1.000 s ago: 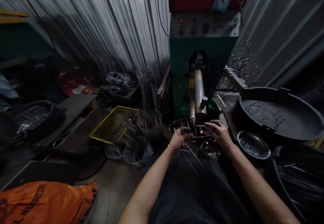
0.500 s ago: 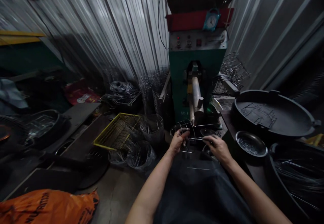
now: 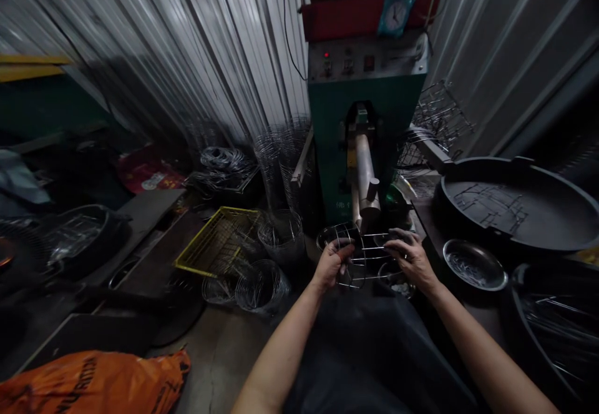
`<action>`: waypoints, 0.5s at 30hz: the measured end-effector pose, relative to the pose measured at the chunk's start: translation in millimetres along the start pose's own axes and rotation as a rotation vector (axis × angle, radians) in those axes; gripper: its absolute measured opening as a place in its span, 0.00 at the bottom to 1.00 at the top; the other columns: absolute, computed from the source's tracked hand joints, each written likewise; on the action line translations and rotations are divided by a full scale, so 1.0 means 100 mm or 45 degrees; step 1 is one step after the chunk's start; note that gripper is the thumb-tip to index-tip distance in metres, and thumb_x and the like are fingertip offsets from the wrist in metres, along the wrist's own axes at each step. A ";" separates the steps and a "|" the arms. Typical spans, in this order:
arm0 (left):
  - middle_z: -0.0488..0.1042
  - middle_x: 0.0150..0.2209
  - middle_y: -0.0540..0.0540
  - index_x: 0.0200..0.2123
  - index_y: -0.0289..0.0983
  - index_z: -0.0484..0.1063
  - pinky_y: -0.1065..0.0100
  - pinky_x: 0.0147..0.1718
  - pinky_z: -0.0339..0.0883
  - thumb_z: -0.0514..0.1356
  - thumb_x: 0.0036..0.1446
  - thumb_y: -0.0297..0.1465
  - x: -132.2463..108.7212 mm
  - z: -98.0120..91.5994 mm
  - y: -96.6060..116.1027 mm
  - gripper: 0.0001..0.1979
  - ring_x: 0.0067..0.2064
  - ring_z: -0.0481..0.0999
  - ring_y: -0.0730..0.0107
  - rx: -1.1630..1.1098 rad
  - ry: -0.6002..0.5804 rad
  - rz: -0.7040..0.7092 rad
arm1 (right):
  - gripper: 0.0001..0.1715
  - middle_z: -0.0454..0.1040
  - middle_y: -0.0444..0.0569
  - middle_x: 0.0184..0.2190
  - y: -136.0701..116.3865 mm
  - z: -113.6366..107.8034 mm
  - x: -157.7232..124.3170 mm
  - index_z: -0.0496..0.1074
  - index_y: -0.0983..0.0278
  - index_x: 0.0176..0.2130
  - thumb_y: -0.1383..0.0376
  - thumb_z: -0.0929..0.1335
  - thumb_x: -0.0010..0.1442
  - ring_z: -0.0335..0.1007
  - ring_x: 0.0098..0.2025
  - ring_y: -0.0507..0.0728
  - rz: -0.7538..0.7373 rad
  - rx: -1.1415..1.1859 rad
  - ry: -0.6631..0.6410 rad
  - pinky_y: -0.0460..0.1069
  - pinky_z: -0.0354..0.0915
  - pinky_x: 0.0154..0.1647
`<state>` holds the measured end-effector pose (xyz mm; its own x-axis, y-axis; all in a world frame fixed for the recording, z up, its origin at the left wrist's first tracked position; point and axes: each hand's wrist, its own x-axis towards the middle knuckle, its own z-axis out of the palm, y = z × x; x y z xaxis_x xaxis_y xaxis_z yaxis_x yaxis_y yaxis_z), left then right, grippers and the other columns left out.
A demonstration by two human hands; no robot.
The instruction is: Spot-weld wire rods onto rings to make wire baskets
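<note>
My left hand [image 3: 333, 263] is closed around the left part of a wire frame [image 3: 358, 264], made of thin round rings with straight rods running out to the right. At the right ends of those rods is my right hand [image 3: 412, 258], its fingers bent around the upper rod tips. The fingertips' exact grip is hard to make out in the dim light. Just beyond the frame, the metal arm and electrode [image 3: 367, 183] of a green machine [image 3: 330, 127] point down toward it. Below my right hand stands a small bowl [image 3: 401, 289] with bits in it.
To the right are a large black pan [image 3: 552, 226] with wire pieces, a steel bowl [image 3: 475, 264] of small parts and a black tub [image 3: 556, 333] of rods. Leftward stand a yellow wire basket [image 3: 206, 245], several wire cylinders [image 3: 262, 286] and an orange sack [image 3: 93, 379].
My right hand has loosened from its pinch on a rod and shifted slightly right to the rod ends. The wire frame has turned, showing its rods more fully. The view has tilted slightly down.
</note>
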<state>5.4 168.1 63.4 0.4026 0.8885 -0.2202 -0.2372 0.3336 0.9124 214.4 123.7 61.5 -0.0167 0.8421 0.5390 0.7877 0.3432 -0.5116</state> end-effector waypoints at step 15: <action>0.64 0.14 0.56 0.38 0.33 0.68 0.78 0.09 0.40 0.63 0.40 0.38 0.05 0.02 0.03 0.21 0.09 0.52 0.87 -0.080 0.011 -0.023 | 0.07 0.66 0.47 0.48 0.03 0.00 0.04 0.70 0.57 0.32 0.62 0.63 0.55 0.56 0.49 0.61 0.013 0.071 -0.055 0.60 0.56 0.49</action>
<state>8.8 172.7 65.7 0.3996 0.8848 -0.2397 -0.2853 0.3685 0.8847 216.6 128.2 61.8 -0.0360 0.8624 0.5050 0.7524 0.3560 -0.5543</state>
